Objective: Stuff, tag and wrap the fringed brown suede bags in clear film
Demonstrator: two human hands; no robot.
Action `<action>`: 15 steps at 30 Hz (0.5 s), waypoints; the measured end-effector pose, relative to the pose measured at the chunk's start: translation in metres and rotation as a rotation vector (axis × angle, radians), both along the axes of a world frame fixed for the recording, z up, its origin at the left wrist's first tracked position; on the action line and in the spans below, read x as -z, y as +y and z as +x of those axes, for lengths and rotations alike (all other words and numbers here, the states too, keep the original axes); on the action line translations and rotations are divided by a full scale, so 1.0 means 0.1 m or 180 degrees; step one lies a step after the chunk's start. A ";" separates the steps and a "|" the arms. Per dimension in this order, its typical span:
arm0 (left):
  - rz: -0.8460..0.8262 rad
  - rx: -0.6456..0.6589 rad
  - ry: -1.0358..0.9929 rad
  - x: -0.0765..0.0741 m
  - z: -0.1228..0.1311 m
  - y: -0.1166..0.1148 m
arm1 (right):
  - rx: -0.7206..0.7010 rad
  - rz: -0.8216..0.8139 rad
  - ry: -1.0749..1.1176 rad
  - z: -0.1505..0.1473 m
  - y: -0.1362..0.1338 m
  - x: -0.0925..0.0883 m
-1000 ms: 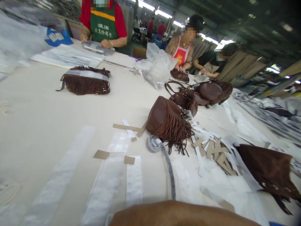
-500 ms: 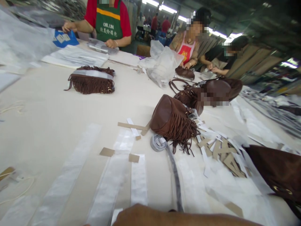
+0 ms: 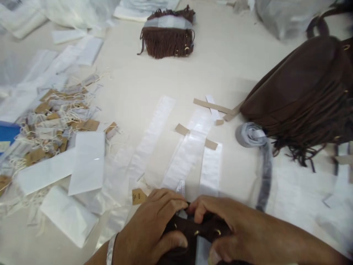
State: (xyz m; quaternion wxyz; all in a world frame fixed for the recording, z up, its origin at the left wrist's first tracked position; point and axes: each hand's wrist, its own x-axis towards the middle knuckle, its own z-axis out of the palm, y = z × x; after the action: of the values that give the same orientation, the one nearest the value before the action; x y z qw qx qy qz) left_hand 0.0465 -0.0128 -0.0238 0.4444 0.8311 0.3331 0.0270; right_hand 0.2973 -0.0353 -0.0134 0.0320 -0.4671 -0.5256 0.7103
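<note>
At the bottom middle lies a dark brown bag (image 3: 190,232) with gold eyelets along its edge. My left hand (image 3: 154,224) grips its left side, thumb in front and fingers behind. On the other side, my right hand (image 3: 220,224) holds the edge, fingers curled over the rim. A pale grey strip (image 3: 203,248) shows on the bag between my hands. Just beyond my left fingers are a small brown tag (image 3: 138,196) and a white printed label (image 3: 181,187). The lower part of the bag is out of frame.
A fringed brown bag with a pale band (image 3: 168,38) lies at the back. At right sits a larger fringed bag (image 3: 292,84) near a rolled grey strip (image 3: 249,134). Clear plastic sleeves (image 3: 182,158) lie ahead; piled string tags (image 3: 60,121) and white packets (image 3: 88,162) are left.
The view has swung down and left, so the co-workers are out of frame. Both my hands now show on a brown bag; before, only a blurred hand and forearm showed at the bottom.
</note>
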 end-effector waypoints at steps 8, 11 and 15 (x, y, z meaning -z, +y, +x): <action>-0.0619 0.0624 -0.0016 -0.01 0.10 0.13 | -0.0689 0.0368 -0.0360 -0.01 -0.15 0.03; -0.0748 0.0749 0.0004 0.00 0.15 0.11 | -0.0747 0.0439 -0.0293 -0.01 -0.17 0.02; -0.0677 0.0931 0.0176 -0.06 0.24 0.09 | -0.0836 0.0715 -0.0188 0.01 -0.24 0.03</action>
State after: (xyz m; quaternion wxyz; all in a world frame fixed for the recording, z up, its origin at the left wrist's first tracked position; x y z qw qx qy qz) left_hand 0.0705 -0.0034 -0.0181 0.5197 0.8194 0.2217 -0.0961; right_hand 0.2984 -0.0589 -0.0165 -0.0246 -0.4086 -0.6589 0.6311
